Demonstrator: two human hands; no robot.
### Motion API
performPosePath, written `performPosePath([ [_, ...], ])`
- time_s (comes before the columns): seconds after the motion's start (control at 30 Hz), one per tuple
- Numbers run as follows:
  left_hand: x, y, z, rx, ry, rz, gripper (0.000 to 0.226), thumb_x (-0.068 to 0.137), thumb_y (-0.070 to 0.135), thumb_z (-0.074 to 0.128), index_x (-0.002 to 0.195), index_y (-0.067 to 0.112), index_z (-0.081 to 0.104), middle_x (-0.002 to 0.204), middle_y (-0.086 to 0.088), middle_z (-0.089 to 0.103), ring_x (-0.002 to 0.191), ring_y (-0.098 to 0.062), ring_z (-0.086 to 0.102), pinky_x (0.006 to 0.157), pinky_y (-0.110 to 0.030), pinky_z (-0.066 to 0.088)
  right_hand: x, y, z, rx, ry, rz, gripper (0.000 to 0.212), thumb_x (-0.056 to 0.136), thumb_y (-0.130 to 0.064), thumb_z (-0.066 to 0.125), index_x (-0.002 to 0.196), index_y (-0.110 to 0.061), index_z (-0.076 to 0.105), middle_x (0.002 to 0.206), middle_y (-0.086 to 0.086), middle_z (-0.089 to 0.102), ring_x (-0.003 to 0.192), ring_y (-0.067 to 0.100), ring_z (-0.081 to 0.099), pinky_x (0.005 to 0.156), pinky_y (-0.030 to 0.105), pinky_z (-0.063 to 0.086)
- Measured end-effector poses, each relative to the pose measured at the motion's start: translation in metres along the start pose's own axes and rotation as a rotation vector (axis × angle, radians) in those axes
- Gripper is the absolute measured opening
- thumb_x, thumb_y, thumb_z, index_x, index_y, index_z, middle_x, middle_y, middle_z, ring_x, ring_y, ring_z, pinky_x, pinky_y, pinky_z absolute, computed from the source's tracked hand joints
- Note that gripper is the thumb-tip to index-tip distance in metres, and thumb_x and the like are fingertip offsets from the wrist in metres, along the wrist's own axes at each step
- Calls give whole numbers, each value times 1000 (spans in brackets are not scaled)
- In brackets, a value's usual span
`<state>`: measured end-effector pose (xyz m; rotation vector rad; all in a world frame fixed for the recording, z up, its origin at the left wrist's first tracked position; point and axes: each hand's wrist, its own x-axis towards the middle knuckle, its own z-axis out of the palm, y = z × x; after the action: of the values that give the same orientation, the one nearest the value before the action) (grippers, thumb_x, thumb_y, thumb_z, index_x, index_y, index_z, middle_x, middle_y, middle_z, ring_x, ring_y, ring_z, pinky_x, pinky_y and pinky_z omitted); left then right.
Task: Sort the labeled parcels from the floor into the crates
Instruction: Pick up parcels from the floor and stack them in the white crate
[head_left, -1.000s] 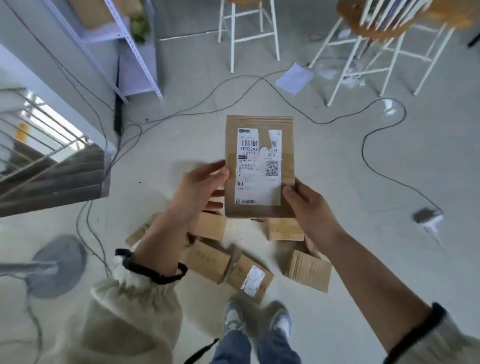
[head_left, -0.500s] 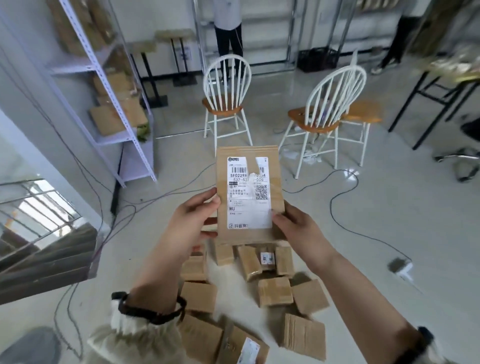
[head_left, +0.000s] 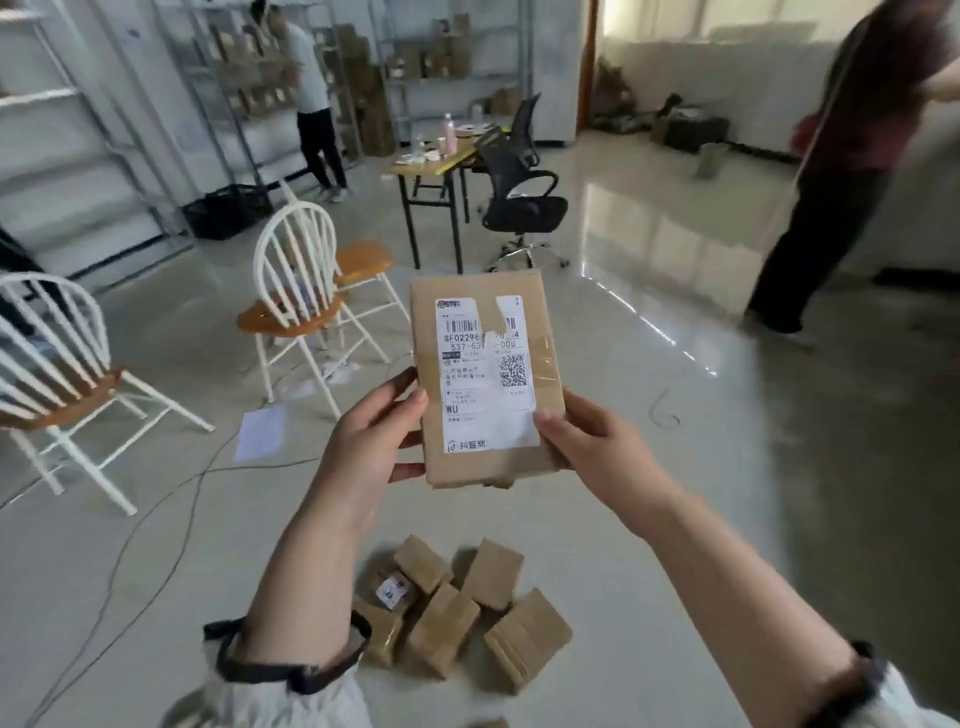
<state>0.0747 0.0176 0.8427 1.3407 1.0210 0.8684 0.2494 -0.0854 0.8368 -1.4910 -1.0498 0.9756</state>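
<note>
Holding the labeled parcel (head_left: 485, 376) upright between left hand (head_left: 371, 441) and right hand (head_left: 592, 447), the person has lifted their gaze from the floor pile (head_left: 457, 613) into the room, likely seeking the crates.

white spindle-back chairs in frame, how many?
2. One chair stands left of centre, just behind and left of the held parcel. The other chair sits at the left edge, cut off by the frame. More may be out of view.
</note>
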Motion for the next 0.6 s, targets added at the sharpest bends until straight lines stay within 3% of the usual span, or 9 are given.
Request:
performPosePath([
  [0.07,1,4,39,1,-130,11,25,94,27,53,115,40,58,87,14,73,74,-8,68,56,-23,52,-26,3,-30,18,140,18,25,96,-25,51,94,-47,64,113,2,67,96,11,65,91,16,45],
  [0.13,-1,6,82,1,-261,5,26,94,27,54,118,38,59,86,14,73,74,-9,67,55,-23,52,-57,10,-61,11,276,41,24,95,-26,51,101,-45,64,109,-2,69,91,6,65,78,6,44],
  [0.17,-5,6,104,4,-330,-1,28,94,27,54,120,35,59,87,13,73,75,-11,67,56,-24,52,-75,14,-76,5,338,55,24,96,-26,51,108,-42,63,109,-3,69,92,7,66,80,8,45],
  [0.23,-16,5,152,16,-477,-11,30,94,27,54,123,33,59,88,10,74,77,-14,67,59,-27,52,-113,24,-103,-1,476,85,27,96,-24,50,117,-37,61,111,-8,69,97,12,68,94,26,47],
  [0.3,-37,3,200,29,-619,-18,28,94,26,53,121,33,60,86,11,74,74,-12,68,60,-28,52,-154,33,-130,-4,611,100,27,96,-23,50,116,-39,61,111,-12,69,98,14,68,99,37,44],
  [0.4,-80,1,270,38,-803,-17,25,95,25,52,118,32,60,87,12,74,73,-7,69,52,-22,51,-218,42,-164,4,800,94,29,97,-20,50,112,-42,59,102,-22,70,93,5,69,94,26,50],
  [0.5,-131,-3,333,57,-958,-21,25,96,26,52,119,29,61,93,8,74,77,-10,69,53,-23,51,-284,54,-194,39,968,87,30,97,-14,49,119,-32,57,90,-31,69,82,-7,67,73,9,50],
  [0.6,-191,-10,391,65,-1088,-46,21,95,24,52,113,26,64,93,3,73,69,-8,69,50,-20,52,-352,72,-221,51,1119,131,33,97,-18,49,125,-34,54,103,-26,68,96,-6,65,84,13,50],
])
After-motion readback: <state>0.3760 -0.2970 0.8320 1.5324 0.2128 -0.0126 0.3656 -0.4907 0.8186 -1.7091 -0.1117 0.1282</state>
